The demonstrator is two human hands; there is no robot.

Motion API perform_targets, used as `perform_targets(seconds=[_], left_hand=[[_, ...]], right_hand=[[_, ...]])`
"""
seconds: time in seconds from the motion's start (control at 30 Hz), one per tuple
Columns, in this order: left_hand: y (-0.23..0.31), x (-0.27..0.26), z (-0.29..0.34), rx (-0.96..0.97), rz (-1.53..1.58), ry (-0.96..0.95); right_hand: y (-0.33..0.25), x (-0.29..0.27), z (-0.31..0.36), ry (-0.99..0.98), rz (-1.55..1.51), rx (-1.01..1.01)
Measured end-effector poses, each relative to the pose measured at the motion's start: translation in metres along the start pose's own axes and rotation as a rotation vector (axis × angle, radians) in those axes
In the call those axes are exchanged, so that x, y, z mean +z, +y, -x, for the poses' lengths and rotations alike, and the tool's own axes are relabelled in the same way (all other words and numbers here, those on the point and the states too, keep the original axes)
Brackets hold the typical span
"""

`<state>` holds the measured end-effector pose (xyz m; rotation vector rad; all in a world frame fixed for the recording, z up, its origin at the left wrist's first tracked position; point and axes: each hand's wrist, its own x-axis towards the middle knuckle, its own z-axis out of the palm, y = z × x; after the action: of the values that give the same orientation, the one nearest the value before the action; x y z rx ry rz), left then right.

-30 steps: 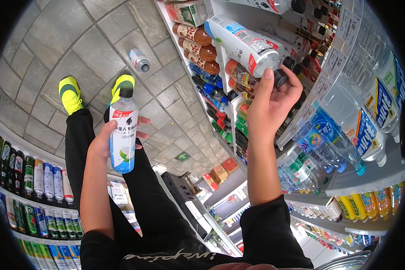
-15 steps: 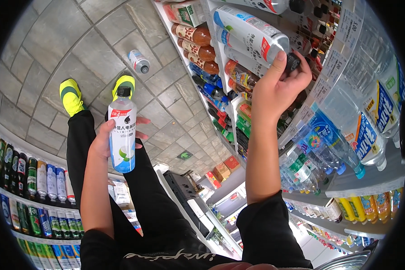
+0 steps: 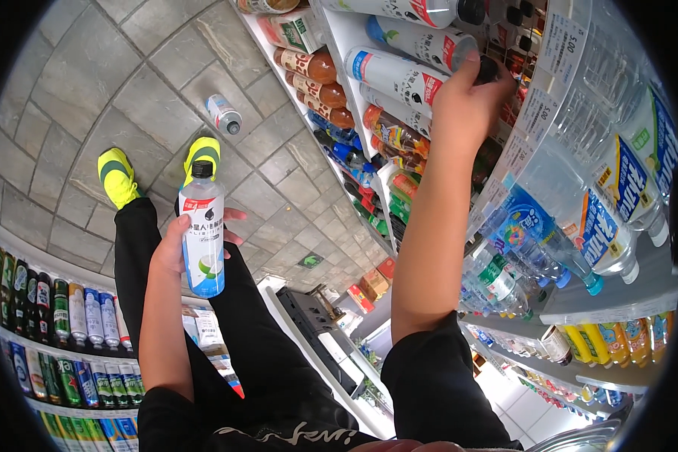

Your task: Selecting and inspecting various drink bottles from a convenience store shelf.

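My left hand (image 3: 172,247) is closed around a drink bottle (image 3: 203,230) with a black cap and a white and blue label, held upright in front of my legs. At the shelf on the right, my right hand (image 3: 463,105) has its fingers round the capped end of a similar drink bottle (image 3: 414,38). That bottle lies among others of its kind, including a white-labelled one (image 3: 388,75) beside it. My fingers partly hide its neck. A third such bottle (image 3: 223,113) stands on the floor beyond my shoes.
Brown drink bottles (image 3: 313,64) fill the shelf bay to the left of my right arm. Clear water bottles (image 3: 610,233) and price tags (image 3: 565,45) line the shelf on the right. Cans (image 3: 75,309) stand in rows at lower left. Grey tiles (image 3: 143,83) cover the floor.
My right hand and its bottle have moved farther up and into the shelf row, beside the other bottles. My left hand still holds its bottle in nearly the same place. The view has shifted slightly.
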<state>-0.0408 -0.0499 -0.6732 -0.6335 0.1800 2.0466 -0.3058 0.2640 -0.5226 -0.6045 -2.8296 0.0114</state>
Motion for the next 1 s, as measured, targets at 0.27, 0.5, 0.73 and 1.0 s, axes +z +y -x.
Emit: perform_targets(seconds=[0.27,0.5,0.73,1.0], left_hand=[[0.010,0.007,-0.008,0.036,0.131,0.004],[0.018,0.013,-0.019,-0.017,0.089,0.041],[0.024,0.015,-0.026,-0.057,0.011,0.049],[0.029,0.016,-0.028,-0.072,-0.003,0.072]], right_hand=[[0.021,0.002,-0.036,-0.035,0.012,0.218],[0.029,0.006,-0.048,-0.083,-0.317,0.254],[0.022,0.004,-0.048,-0.070,-0.312,0.250],[0.017,0.004,-0.047,-0.111,-0.274,0.217]])
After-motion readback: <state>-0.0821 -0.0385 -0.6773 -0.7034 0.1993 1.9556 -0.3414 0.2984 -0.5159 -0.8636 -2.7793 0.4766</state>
